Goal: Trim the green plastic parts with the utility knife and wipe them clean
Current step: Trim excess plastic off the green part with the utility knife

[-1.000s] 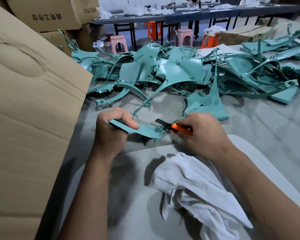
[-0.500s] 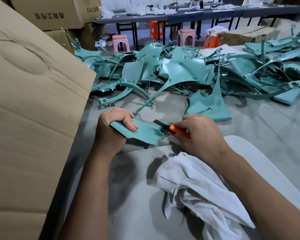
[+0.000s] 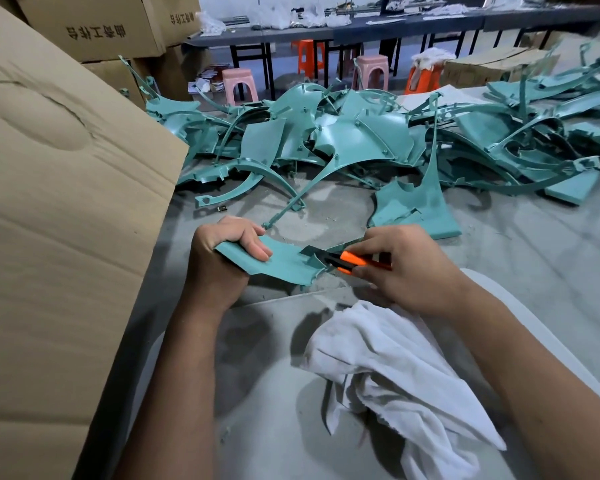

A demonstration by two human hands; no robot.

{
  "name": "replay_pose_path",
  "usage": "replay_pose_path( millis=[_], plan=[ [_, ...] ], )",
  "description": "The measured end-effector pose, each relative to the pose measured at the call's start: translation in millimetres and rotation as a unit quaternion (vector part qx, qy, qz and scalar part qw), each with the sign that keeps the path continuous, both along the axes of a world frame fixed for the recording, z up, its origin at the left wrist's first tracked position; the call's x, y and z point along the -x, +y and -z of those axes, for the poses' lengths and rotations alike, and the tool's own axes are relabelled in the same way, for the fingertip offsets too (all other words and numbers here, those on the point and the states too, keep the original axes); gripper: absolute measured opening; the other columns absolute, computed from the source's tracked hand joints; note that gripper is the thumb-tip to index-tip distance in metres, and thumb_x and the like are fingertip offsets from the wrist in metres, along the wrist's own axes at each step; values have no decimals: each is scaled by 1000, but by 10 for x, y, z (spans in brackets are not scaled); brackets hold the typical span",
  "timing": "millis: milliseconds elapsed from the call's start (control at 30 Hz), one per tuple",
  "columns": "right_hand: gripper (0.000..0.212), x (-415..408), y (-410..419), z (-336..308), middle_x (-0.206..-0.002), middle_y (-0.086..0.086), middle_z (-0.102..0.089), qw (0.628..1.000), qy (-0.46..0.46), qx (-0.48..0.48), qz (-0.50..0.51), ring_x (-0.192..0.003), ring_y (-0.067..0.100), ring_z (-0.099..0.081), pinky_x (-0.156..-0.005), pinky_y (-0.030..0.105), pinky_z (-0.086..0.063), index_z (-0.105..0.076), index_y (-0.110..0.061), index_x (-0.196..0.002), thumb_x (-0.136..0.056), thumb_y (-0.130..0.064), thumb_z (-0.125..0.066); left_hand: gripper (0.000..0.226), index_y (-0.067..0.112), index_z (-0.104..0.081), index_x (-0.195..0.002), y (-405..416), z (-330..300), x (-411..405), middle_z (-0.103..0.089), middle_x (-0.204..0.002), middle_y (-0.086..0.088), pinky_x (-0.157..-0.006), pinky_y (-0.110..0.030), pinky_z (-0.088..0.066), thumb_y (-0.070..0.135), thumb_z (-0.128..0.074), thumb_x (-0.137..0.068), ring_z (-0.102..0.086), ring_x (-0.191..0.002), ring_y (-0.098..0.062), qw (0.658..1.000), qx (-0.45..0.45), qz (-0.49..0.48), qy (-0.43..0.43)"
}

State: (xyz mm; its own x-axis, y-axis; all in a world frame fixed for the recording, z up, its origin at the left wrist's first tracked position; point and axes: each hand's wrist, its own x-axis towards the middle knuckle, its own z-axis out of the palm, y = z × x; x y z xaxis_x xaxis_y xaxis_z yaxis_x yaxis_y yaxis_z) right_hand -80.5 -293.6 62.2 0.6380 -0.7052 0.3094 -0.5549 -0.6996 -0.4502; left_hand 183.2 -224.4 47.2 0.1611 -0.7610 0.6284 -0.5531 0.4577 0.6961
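Both my forearms reach forward over the grey worktable. My left hand curls round the near edge of a flat teal-green plastic panel, thumb on top, holding it just above the table. My right hand grips the orange-and-black utility knife, its blade apparently at the panel's right edge. Since a second ago the panel has tilted flatter toward me. A crumpled white cloth lies under my right wrist.
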Motion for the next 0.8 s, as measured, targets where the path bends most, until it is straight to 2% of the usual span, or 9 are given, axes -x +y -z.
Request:
replay_pose_path(
  millis=[100, 267, 400, 467, 533, 600, 667, 733, 800],
  plan=[
    [16, -55, 19, 34, -75, -8, -56, 997, 28, 57, 34, -75, 18, -55, -64, 34, -42, -81, -23, -98, -85, -17, -74, 44, 17, -62, -57, -15, 2, 13, -66, -65, -11, -82, -42, -54, -25, -65, -69, -64, -84, -34, 1000, 3, 1, 2],
    [20, 14, -38, 7, -76, -12, -56, 1000, -6, 8, -18, -70, 7, -50, -62, 31, -40, -82, -26, -107, -90, -16, -78, 49, 17, -62, -57, -14, 17, 15, -66, -65, -9, -81, -37, -53, -31, -66, -68, -64, -84, -32, 1000, 3, 1, -3],
    [24, -58, -18, 37, -79, -9, -57, 998, 33, 50, 32, -75, 14, -48, -64, 34, -40, -80, -25, -112, -90, -17, -74, 47, 14, -63, -56, -21, 26, -7, -67, -65, -9, -81, -35, -53, -31, -67, -67, -65, -85, -30, 1000, 5, 2, -12],
    [23, -15, -40, 37, -80, -9, -57, 1000, 20, 8, 3, -73, 15, -52, -65, 36, -45, -81, -25, -110, -91, -13, -74, 46, 12, -64, -56, -25, 38, -13, -67, -64, -10, -81, -36, -53, -33, -67, -67, -65, -84, -32, 1000, 7, 2, -6],
    [23, 118, -106, 14, -80, -5, -60, 995, -44, -81, -26, -68, 14, -59, -62, 38, -51, -82, -25, -105, -91, -7, -76, 47, 12, -63, -57, -28, 40, -6, -67, -65, -9, -81, -36, -53, -34, -65, -68, -64, -83, -36, 1000, 10, 8, 6],
    [25, 215, -158, -6, -83, -1, -63, 988, -103, -108, -37, -66, 12, -57, -60, 28, -46, -82, -26, -107, -91, -7, -76, 51, 14, -64, -59, -40, 34, 0, -67, -66, -9, -83, -35, -52, -36, -63, -67, -64, -82, -38, 1000, 6, 12, 27],
    [25, 209, -157, 1, -85, -3, -65, 991, -120, -58, -32, -71, 10, -55, -65, 18, -39, -81, -24, -111, -92, -9, -77, 57, 19, -64, -62, -45, 24, 5, -67, -68, -9, -84, -31, -52, -38, -62, -66, -64, -83, -35, 998, -1, 18, 55],
    [23, 119, -115, 8, -85, -7, -64, 996, -78, 21, -29, -78, 11, -55, -70, 24, -41, -80, -22, -114, -93, -13, -76, 59, 21, -65, -64, -43, 12, 14, -67, -69, -8, -83, -29, -52, -38, -62, -66, -64, -84, -32, 997, -8, 21, 74],
    [22, 41, -80, 26, -84, -9, -60, 997, -40, 56, -36, -81, 16, -54, -72, 30, -40, -79, -20, -115, -94, -15, -75, 59, 21, -65, -65, -46, 16, 17, -66, -69, -9, -83, -28, -52, -38, -60, -66, -63, -83, -30, 996, -12, 22, 87]
  ],
)
